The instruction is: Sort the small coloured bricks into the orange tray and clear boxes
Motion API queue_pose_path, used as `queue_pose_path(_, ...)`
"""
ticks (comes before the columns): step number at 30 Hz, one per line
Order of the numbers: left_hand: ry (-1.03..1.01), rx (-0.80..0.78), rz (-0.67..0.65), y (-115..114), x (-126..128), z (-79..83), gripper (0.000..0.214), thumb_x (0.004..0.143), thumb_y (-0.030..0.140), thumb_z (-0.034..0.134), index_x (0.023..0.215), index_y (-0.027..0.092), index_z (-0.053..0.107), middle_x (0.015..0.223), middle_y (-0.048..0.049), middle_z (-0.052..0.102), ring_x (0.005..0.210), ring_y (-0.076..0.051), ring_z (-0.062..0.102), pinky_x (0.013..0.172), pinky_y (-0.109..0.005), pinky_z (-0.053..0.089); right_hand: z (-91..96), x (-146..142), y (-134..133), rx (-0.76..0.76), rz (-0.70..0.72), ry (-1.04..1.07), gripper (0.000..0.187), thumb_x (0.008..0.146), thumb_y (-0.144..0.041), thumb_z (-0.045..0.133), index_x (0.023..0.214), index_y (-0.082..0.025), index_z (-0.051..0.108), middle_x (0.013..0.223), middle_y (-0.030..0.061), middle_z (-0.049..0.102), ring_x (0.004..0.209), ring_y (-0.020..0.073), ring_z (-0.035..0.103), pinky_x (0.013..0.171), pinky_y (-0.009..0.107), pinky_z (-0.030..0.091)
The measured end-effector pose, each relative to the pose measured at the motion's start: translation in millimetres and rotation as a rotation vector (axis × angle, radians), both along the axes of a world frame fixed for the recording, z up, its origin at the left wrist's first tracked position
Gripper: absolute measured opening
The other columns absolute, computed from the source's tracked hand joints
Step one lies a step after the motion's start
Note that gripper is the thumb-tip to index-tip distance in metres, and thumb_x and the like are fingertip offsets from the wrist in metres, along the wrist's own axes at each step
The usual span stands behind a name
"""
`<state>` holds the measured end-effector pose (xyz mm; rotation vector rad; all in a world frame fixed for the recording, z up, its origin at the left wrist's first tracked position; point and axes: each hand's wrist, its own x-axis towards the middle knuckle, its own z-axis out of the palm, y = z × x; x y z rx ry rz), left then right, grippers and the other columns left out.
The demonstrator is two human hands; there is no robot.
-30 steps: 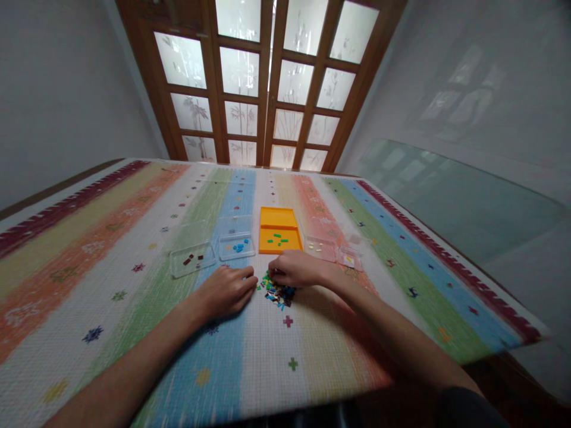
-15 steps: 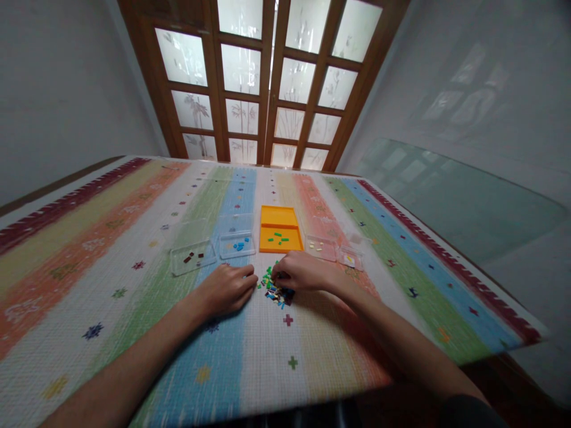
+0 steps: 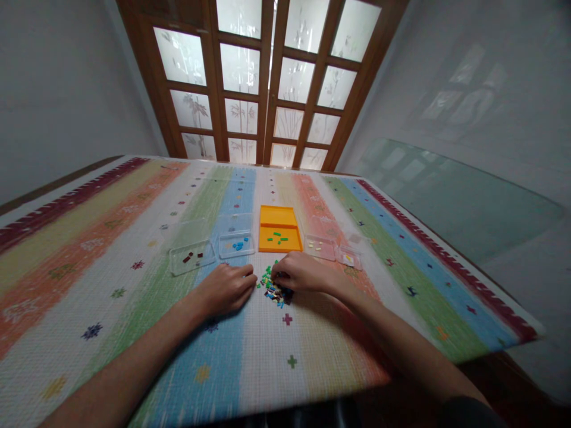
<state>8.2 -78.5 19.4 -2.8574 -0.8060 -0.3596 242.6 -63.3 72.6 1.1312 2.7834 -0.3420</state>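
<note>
A heap of small building bricks (image 3: 273, 293) in green, blue, yellow, white and dark brown lies on the striped cloth between my hands. My right hand (image 3: 301, 273) reaches over the heap's right side, thumb and fingers pinched down among the bricks; whatever is between the fingertips is hidden. Just left of the heap rests my left hand (image 3: 229, 288), its fingers curled together and no brick showing in them. Beyond the heap an orange case (image 3: 267, 245) stands with its lid folded back, several green bricks (image 3: 281, 239) inside.
A clear box (image 3: 178, 271) with brown bricks and another clear box (image 3: 225, 254) with blue bricks sit left of the case. On its right are a clear box (image 3: 328, 257) with pale bricks and a smaller box (image 3: 357, 266) with yellow. Striped tablecloth (image 3: 267, 356) covers the table.
The view has shifted very slightly. Both hands keep nearly the same places, the right one still at the heap; the boxes and case are unmoved.
</note>
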Motion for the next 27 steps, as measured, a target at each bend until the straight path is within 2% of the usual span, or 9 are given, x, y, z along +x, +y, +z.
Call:
queue_pose_path(6, -0.014, 0.004, -0.005, -0.2, -0.2, 0.9, 0.021, 0.098, 0.018, 0.044, 0.088, 0.017, 0.062, 0.081, -0.0044, 0.064, 0.060, -0.016, 0.056, 0.055, -0.029, 0.042, 1.4, -0.2, -0.5, -0.022, -0.009, -0.001, 0.017, 0.092, -0.018, 0.063, 0.098, -0.018, 0.079, 0.087, 0.0072, 0.077, 0.073, 0.0162, 0.065, 0.061, 0.024, 0.036)
queue_pose_path(21, -0.022, -0.010, 0.003, 0.0, -0.1, 1.0, 0.019, 0.096, 0.016, 0.045, 0.087, 0.018, 0.061, 0.081, -0.0040, 0.062, 0.060, -0.015, 0.055, 0.055, -0.029, 0.043, 2.9, -1.1, 5.9, -0.199, -0.027, 0.014, 0.012, 0.094, -0.017, 0.062, 0.099, -0.012, 0.072, 0.087, 0.0067, 0.074, 0.070, 0.0137, 0.058, 0.062, 0.022, 0.037)
queue_pose_path(27, -0.025, 0.011, -0.011, -0.2, -0.6, 1.0, 0.019, 0.096, 0.015, 0.045, 0.086, 0.018, 0.062, 0.080, -0.0044, 0.063, 0.060, -0.016, 0.056, 0.054, -0.029, 0.042, 9.9, 7.9, 5.4, -0.240, -0.053, 0.154, 0.010, 0.096, -0.016, 0.060, 0.101, -0.012, 0.068, 0.088, 0.0063, 0.071, 0.072, 0.0137, 0.058, 0.064, 0.023, 0.039)
